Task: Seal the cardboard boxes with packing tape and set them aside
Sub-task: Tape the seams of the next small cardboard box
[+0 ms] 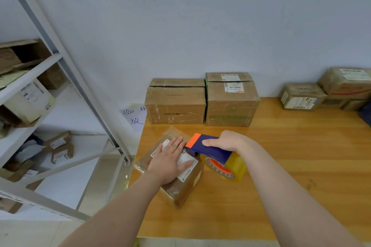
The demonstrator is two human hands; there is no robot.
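Currently mid-seal: small box at the left edge of the bench, left hand pressing it with straight fingers, right hand gripping the tape dispenser at its top; rear boxes seemingly await tape.

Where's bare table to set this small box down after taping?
Widest bare patch: the wooden table right of the right hand and blue-and-orange tape dispenser, in front of the stacked brown parcels. Also the near edge, beside the small taped cardboard box. Crowded: the back, with two large cardboard boxes, and around the left hand.
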